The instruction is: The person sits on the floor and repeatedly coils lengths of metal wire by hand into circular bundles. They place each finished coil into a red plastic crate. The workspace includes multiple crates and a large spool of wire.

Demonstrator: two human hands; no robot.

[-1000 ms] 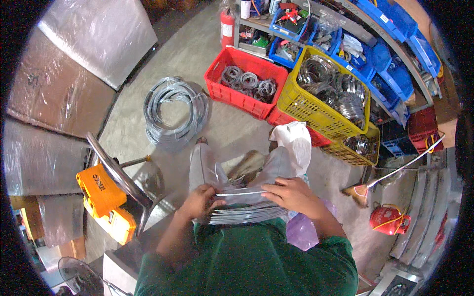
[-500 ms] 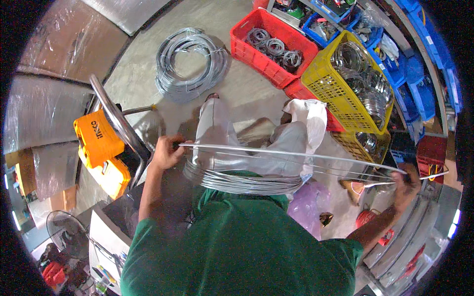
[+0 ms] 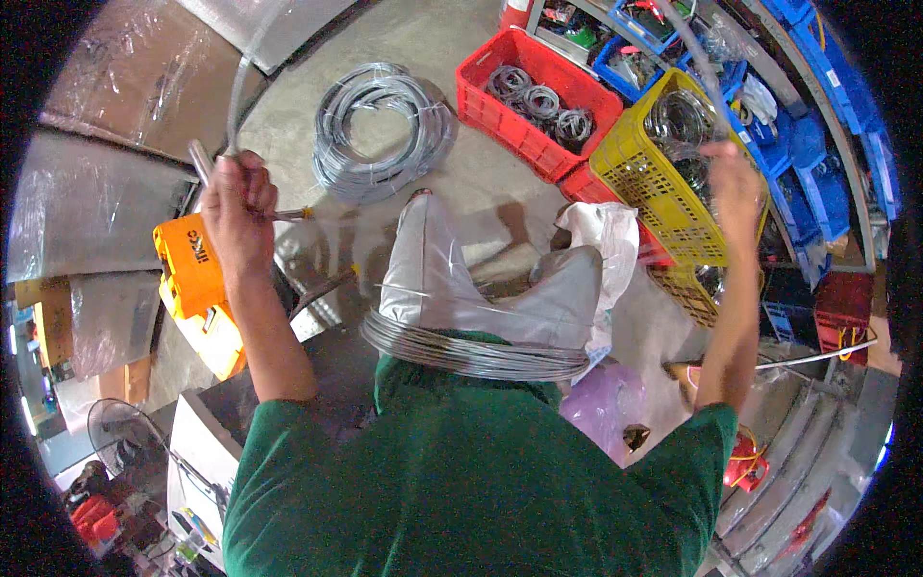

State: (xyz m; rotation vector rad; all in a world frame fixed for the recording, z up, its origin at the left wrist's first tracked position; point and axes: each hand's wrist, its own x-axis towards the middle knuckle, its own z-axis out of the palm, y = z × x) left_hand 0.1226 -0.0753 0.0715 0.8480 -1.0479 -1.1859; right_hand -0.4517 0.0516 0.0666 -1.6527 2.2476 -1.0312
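Observation:
My left hand (image 3: 240,197) is raised at the left, its fingers closed round a grey metal wire (image 3: 236,101) that rises out of the top of the view. On the right, my right hand (image 3: 733,183) is lifted too, somewhat blurred, gripping the wire, which arcs up past the yellow crate. A coil of the same kind of wire (image 3: 471,354) lies across my lap against my green shirt, with several turns stacked together. Faint blurred strands cross above it. The top of the wire's arc lies outside the view.
A larger wire coil (image 3: 336,144) lies on the floor ahead. To its right stand a red crate (image 3: 519,125) and a yellow crate (image 3: 625,183) holding small coils. Blue bins (image 3: 793,144) line the right. An orange case (image 3: 192,264) and a fan (image 3: 125,438) stand left.
Both hands have swung up and forward from beside my lap, carrying the wire with them. The stretch that lay across my knees now arcs overhead out of view; the lap coil stays put.

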